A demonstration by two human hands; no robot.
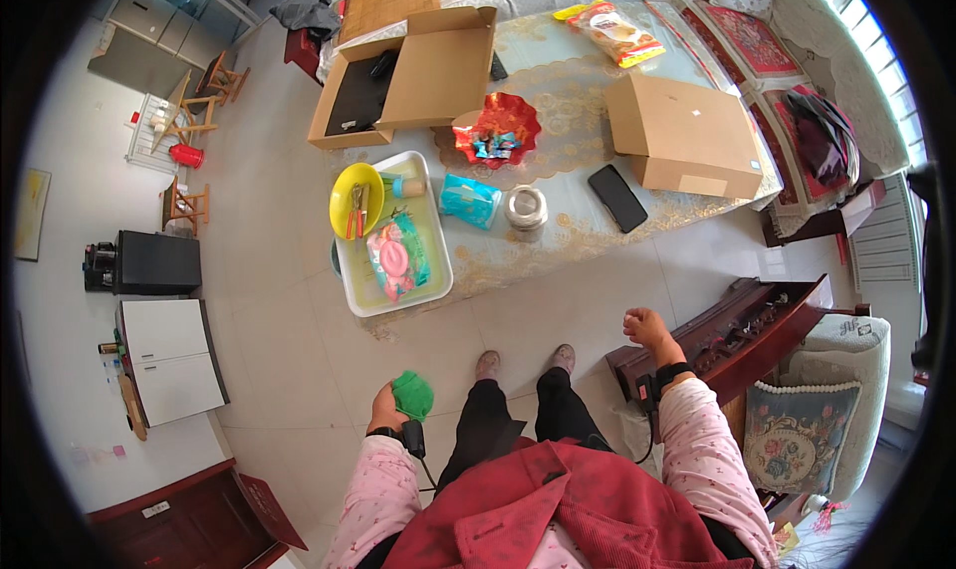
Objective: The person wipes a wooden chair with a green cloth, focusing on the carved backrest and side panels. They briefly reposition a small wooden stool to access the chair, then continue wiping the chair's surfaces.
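In my left hand (383, 406) is a bunched green cloth (412, 396), held low over the tiled floor beside my leg. My right hand (647, 328) hangs above the floor with its fingers curled in, and nothing shows in it. It is nearest the dark wooden armrest (728, 337) of a seat. Before me on the table, a white tray (446, 270) carries a yellow bowl (343, 188) with red-handled pliers (357, 209), a teal and pink packet (415, 240), a pink ring-shaped thing (393, 258) and a small blue-lidded jar (408, 187).
The table also bears a metal canister (526, 209), a blue packet (469, 200), a black phone (617, 199), a red scalloped dish (523, 113), an open cardboard box (441, 76), another cardboard box (687, 132) and a snack bag (612, 31). A cushioned seat (836, 367) stands at my right.
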